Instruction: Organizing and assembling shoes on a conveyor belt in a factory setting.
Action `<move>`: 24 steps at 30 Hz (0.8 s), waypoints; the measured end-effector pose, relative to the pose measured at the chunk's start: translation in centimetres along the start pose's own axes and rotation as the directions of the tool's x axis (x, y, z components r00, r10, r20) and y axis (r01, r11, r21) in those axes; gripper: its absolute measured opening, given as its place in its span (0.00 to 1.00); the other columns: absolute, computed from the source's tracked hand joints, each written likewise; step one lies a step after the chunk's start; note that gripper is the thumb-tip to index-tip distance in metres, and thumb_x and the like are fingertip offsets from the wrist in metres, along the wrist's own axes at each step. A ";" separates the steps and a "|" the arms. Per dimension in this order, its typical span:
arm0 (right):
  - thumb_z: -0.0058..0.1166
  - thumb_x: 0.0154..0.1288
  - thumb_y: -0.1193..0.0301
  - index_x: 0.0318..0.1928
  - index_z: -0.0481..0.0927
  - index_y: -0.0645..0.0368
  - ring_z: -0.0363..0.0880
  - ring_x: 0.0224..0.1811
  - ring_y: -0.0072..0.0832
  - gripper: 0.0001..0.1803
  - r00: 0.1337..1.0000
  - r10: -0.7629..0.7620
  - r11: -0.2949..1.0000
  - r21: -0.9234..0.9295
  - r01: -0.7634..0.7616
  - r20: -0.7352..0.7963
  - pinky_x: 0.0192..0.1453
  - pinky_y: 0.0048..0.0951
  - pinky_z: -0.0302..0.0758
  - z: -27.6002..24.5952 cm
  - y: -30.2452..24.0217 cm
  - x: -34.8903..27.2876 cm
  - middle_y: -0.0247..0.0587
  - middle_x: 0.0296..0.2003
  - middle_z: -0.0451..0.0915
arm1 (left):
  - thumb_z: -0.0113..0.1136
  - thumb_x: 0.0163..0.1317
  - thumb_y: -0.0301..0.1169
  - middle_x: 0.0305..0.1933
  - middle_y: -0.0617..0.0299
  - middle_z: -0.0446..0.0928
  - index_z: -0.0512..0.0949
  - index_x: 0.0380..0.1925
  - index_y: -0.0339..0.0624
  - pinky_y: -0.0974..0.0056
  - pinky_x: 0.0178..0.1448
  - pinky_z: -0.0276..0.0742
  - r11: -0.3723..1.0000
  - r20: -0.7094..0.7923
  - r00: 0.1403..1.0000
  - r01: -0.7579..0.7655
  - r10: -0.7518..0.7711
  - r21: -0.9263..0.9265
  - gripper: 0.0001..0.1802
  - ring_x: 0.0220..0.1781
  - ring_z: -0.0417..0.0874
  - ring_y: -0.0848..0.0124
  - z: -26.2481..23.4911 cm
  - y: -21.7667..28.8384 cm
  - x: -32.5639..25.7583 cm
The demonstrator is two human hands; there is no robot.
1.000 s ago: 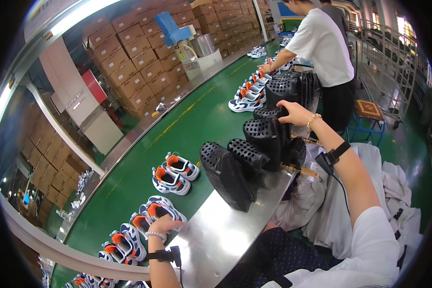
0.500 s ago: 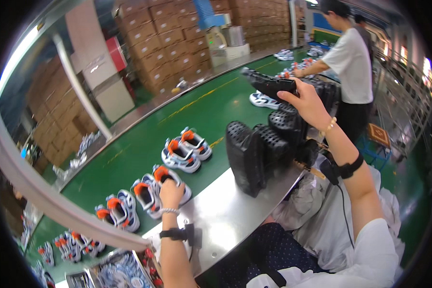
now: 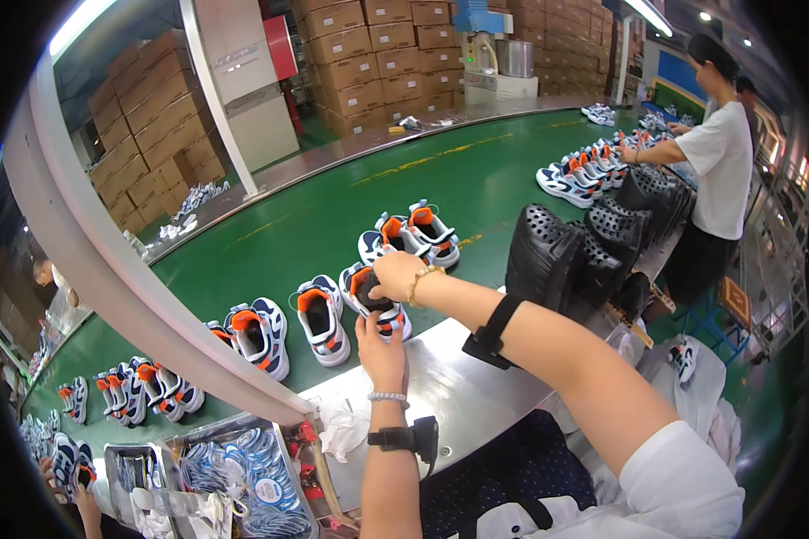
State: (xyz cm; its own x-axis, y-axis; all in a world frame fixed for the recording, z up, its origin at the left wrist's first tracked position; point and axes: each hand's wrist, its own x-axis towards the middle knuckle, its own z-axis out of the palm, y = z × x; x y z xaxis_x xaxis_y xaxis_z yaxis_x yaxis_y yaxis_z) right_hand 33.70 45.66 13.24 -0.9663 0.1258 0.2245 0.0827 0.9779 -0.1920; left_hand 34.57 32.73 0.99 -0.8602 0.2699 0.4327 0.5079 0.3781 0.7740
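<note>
Hands meet at one sneaker in the middle of the frame. The right hand [image 3: 397, 274] reaches in from the right and pushes a dark insert [image 3: 369, 289] down into the sneaker [image 3: 375, 301]; its fingers are curled tight on the insert. The left hand [image 3: 382, 346] comes up from the bottom of the frame and presses against the near side of the same shoe. Its fingers are mostly hidden behind the shoe, so I cannot tell if they close around it or just lean on it.

The shoe sits on the green belt [image 3: 333, 211], right at its near edge, next to the shiny metal table [image 3: 440, 386]. Its partner sneaker [image 3: 322, 316] lies just to the left, close beside it. Another pair [image 3: 409, 235] rests a little farther up the belt.

What could go wrong? If the left hand is only leaning, the shoe could tip or slide off the belt edge when the right hand pushes hard. The insert could fold or bunch up inside if it goes in crooked. The right arm stretches past the stack of black moulds [image 3: 571, 260] at the right of the frame, so an elbow could bump them. A push sideways could also knock the partner shoe out of line.
</note>
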 end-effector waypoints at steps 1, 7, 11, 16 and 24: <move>0.66 0.50 0.57 0.38 0.84 0.61 0.83 0.42 0.41 0.21 0.996 0.046 0.997 -0.067 -0.041 0.082 0.46 0.37 0.79 0.6 -0.7 0.3 0.49 0.38 0.83 | 0.65 0.53 0.34 0.62 0.47 0.67 0.74 0.49 0.45 0.54 0.59 0.71 1.000 0.018 0.999 0.030 -0.030 0.001 0.22 0.58 0.73 0.49 -0.4 0.1 0.0; 0.63 0.52 0.64 0.30 0.85 0.58 0.85 0.36 0.36 0.10 0.988 0.145 0.967 -0.204 -0.152 -0.049 0.36 0.35 0.81 7.0 -2.0 1.7 0.44 0.30 0.84 | 0.67 0.50 0.29 0.64 0.48 0.66 0.73 0.49 0.43 0.53 0.56 0.73 0.999 0.032 0.998 0.047 -0.048 0.023 0.24 0.56 0.75 0.48 -0.3 0.3 0.2; 0.56 0.57 0.70 0.33 0.85 0.57 0.85 0.39 0.35 0.07 0.937 0.349 0.933 -0.103 -0.344 0.029 0.39 0.33 0.81 7.6 -3.6 2.7 0.44 0.34 0.85 | 0.67 0.49 0.28 0.64 0.47 0.66 0.73 0.48 0.40 0.53 0.57 0.72 0.998 0.016 0.998 0.060 -0.060 0.000 0.24 0.57 0.75 0.48 -0.3 -1.1 0.3; 0.54 0.60 0.69 0.38 0.85 0.58 0.85 0.44 0.35 0.10 0.898 0.432 0.902 -0.026 -0.432 0.086 0.45 0.33 0.81 9.3 -2.5 4.3 0.45 0.41 0.84 | 0.66 0.49 0.28 0.63 0.48 0.68 0.72 0.48 0.40 0.54 0.56 0.72 0.997 0.005 0.998 0.063 -0.063 -0.052 0.24 0.57 0.75 0.49 0.2 -1.1 0.5; 0.64 0.49 0.63 0.36 0.84 0.60 0.84 0.41 0.42 0.16 0.943 0.317 0.946 0.041 -0.322 0.101 0.45 0.37 0.81 7.8 -2.2 3.1 0.49 0.37 0.84 | 0.65 0.52 0.30 0.61 0.49 0.69 0.73 0.49 0.43 0.54 0.57 0.71 0.997 -0.013 0.997 0.079 -0.078 0.027 0.23 0.57 0.74 0.50 -0.6 -1.1 0.6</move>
State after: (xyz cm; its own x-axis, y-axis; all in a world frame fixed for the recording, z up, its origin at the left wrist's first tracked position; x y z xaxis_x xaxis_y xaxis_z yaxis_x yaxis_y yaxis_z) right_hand 28.57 42.63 6.87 -0.9098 0.4116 0.0539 0.3796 0.8775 -0.2932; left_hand 33.46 31.95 0.70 -0.8978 0.2283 0.3765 0.4398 0.4219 0.7929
